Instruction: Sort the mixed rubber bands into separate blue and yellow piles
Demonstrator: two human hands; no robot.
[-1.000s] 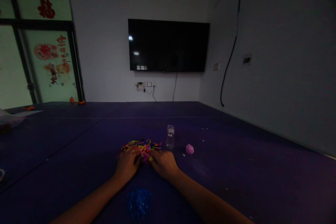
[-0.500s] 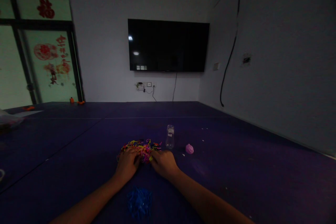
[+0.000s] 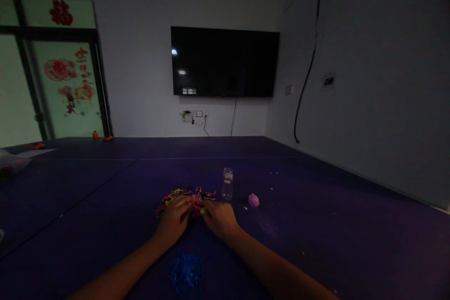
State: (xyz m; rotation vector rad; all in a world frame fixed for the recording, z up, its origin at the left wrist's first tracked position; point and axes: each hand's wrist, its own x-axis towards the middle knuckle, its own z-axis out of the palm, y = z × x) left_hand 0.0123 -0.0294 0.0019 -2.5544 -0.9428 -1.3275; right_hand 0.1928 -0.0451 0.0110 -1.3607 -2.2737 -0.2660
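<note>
A heap of small, thin, colourful loops (image 3: 172, 195), pink, yellow, red and dark, is spread on the purple tabletop in front of me. My left hand (image 3: 176, 215) lies over the heap's near left side. Its fingers reach across toward the middle, with the thumb held apart below them. At the heap's right edge, my right hand (image 3: 220, 217) has its fingers curled together, and a yellow piece (image 3: 203, 211) shows at the fingertips. Closer to me, between my forearms, is a pile of blue strip-like pieces (image 3: 186, 273). Both hands cover part of the heap.
A clear bottle (image 3: 227, 185) stands just beyond my right hand. Right of it sits a pink lump (image 3: 253, 200), with small white scraps nearby. A plastic bag (image 3: 12, 161) lies at the left edge of the purple table (image 3: 105, 183). A television (image 3: 225, 62) hangs on the far wall.
My left hand's fingers have moved slightly right across the heap, closer to my right hand. The right hand has hardly moved. The bottle, pink lump and blue pile stay in place.
</note>
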